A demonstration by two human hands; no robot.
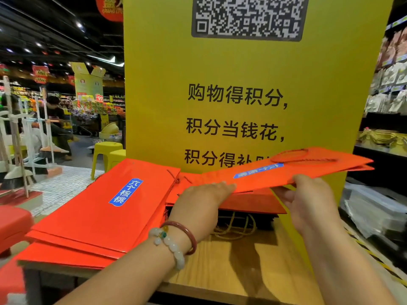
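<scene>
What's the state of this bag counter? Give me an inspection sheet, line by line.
Surface: wooden table, bare light wood at the near edge.
Job's things: lifted red bag, flat, blue label up, held tilted above a red pile; left stack of flat red bags, blue label on top.
Clutter: gold cord handles stick out from dark items under the red pile.
Hands: left hand flat, fingers straight at the lifted red bag's near edge; right hand pinches that bag's edge, thumb on top.
Cables: nothing seen.
Surroundings: yellow sign with QR code behind the table; yellow stools and brooms to the left; stocked shelves on the right.
</scene>
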